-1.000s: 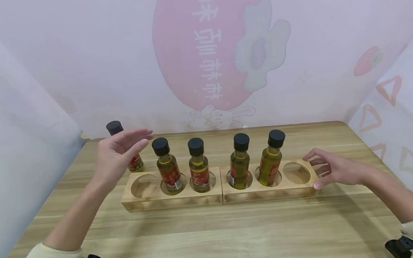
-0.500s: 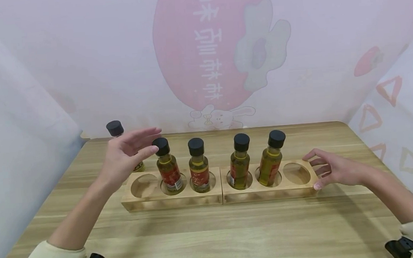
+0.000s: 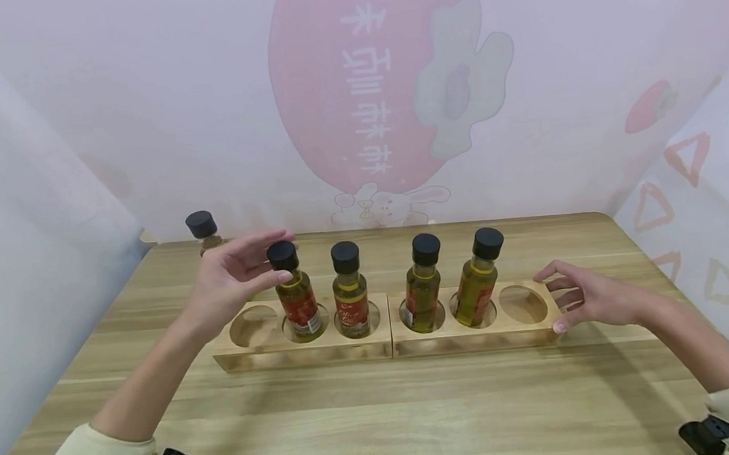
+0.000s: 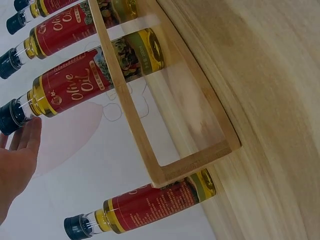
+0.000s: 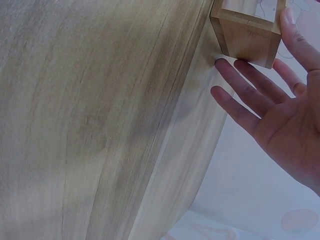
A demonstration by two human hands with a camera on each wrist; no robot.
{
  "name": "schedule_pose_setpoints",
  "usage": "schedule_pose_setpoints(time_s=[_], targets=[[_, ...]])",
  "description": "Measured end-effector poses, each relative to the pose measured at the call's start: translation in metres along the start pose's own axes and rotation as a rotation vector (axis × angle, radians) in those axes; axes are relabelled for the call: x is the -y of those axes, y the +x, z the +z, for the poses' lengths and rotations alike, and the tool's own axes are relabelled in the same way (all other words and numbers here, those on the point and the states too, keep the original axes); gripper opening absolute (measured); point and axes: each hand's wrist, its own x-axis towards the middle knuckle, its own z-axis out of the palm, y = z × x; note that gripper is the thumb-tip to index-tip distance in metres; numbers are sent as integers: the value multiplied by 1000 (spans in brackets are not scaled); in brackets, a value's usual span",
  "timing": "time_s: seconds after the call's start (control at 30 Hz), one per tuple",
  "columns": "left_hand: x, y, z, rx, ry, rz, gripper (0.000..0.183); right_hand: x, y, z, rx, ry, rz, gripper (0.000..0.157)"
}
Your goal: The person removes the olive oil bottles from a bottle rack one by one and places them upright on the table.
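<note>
The left grip (image 3: 237, 275) is wide, its thumb and fingers at both sides of the neck of the olive oil bottle (image 3: 300, 306); whether they press it, I cannot tell. This bottle stands in the left rack (image 3: 304, 357), below the grip. The right grip (image 3: 588, 298) holds the right rack (image 3: 474, 342) by its end.

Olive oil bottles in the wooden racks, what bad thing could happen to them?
The left grip is around the top of one olive oil bottle, so a clumsy bump might tip it. The loose bottle stands outside the left rack, so it could get knocked over. The right grip is at the end of the right rack; pushing might jostle it.
</note>
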Motion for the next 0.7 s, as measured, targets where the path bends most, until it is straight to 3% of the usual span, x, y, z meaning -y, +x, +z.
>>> schedule_pose_setpoints(time_s=[0.3, 0.7], targets=[[3, 0, 3, -10, -9, 19, 46, 2, 0, 0, 4, 9, -5, 73], [4, -1, 3, -53, -66, -53, 48, 2, 0, 0, -1, 2, -4, 73]])
